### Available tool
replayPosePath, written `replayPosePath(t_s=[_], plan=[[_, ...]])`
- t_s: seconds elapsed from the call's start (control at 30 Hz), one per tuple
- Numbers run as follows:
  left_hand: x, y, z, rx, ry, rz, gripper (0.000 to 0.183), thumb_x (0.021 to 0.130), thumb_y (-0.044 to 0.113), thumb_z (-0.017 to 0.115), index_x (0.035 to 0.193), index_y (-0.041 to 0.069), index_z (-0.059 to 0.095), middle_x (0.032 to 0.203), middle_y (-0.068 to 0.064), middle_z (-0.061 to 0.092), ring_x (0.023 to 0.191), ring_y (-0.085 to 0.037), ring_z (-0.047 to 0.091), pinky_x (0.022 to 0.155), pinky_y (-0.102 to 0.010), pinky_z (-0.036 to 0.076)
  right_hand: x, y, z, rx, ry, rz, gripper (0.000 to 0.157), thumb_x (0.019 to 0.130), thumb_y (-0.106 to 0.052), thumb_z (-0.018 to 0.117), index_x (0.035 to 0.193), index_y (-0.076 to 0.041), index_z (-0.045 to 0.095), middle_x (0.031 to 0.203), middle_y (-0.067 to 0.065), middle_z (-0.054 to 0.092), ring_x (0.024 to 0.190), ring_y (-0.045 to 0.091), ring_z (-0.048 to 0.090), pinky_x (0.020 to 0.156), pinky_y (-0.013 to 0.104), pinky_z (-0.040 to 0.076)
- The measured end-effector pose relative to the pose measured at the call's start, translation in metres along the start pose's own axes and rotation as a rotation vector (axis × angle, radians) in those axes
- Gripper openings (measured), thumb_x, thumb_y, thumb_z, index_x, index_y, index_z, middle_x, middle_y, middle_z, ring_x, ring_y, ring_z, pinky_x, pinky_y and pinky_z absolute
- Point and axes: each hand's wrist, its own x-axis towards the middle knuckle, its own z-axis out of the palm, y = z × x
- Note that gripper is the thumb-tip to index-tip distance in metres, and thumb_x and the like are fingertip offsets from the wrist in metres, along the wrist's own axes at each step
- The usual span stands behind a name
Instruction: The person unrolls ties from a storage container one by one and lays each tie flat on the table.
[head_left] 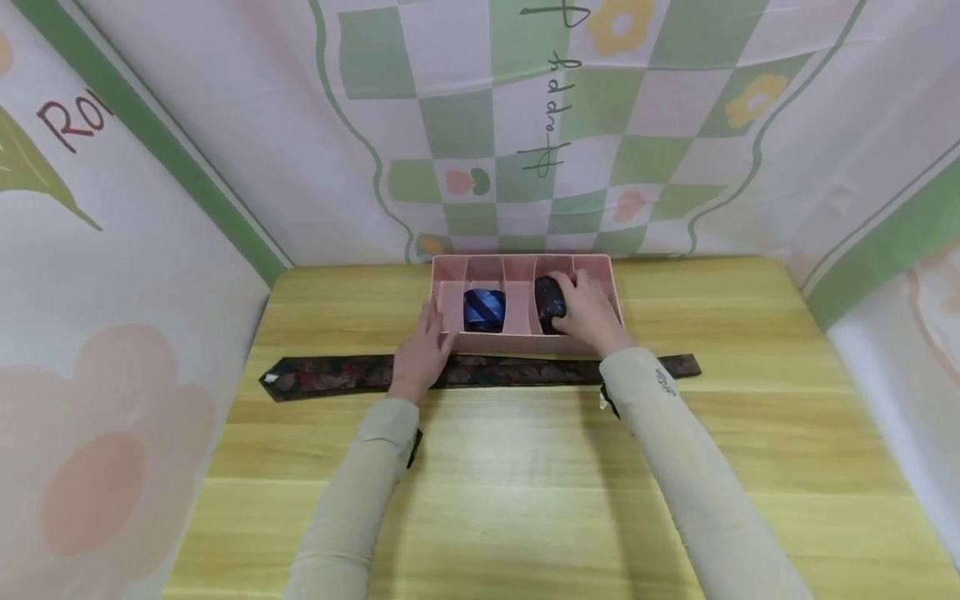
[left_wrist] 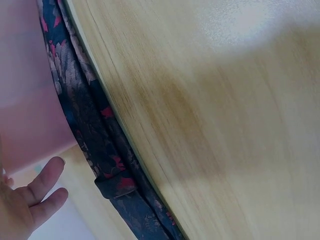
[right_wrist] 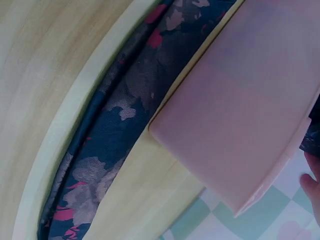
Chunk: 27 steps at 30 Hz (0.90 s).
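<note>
Partly, the right hand (head_left: pixel 590 312) hides the dark roll (head_left: pixel 549 305).

Far cloth (head_left: pixel 450 125), green-and-white checks: dark script word "Happy" (head_left: pixel 552 117), turned sideways, running upward. Beyond it, one further character (head_left: pixel 558 12), cut off by the view's top edge, uncertain. Left cloth (head_left: pixel 150 283): brownish-red "RO" (head_left: pixel 73 122), next stroke unclear at green band (head_left: pixel 161 143). Right sleeve (head_left: pixel 697 492), near cuff: small dark mark (head_left: pixel 665 382), illegible.
</note>
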Motion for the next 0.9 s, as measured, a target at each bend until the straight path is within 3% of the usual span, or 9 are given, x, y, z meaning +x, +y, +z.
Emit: replayPosePath(t_s=[0.13,0.5,0.9], plan=[[-0.001,0.000,-0.001,-0.002,-0.008,0.002,0.061,0.100,0.052,0.026,0.151,0.018,0.023,0.162,-0.003,0.003,0.052,-0.020,0.048,0.051,-0.031,0.043,-0.003,-0.002,-0.003,0.072,0.012,0.044,0.075,0.079,-0.017,0.072,0.143,-0.011,0.034,0.127,0.027,0.038,0.103,0.042,0.053,0.083,0.057,0.050],[0.000,0.001,-0.001,0.010,0.005,0.007,0.064,0.100,0.052,0.027,0.153,0.019,0.015,0.162,-0.003,0.005,0.048,-0.018,0.044,0.045,-0.026,0.035,-0.014,-0.008,-0.018,0.204,0.218,-0.005,0.076,0.074,-0.013,0.075,0.139,-0.004,0.038,0.128,0.029,0.036,0.115,0.043,0.043,0.098,0.060,0.042],[-0.001,0.003,-0.003,0.031,0.010,-0.009,0.063,0.100,0.053,0.027,0.153,0.020,0.016,0.162,-0.001,0.005,0.047,-0.017,0.042,0.043,-0.025,0.033,-0.029,-0.017,-0.028,0.311,0.275,-0.020,0.072,0.076,-0.012,0.073,0.138,-0.003,0.038,0.132,0.026,0.034,0.116,0.042,0.044,0.099,0.060,0.042]])
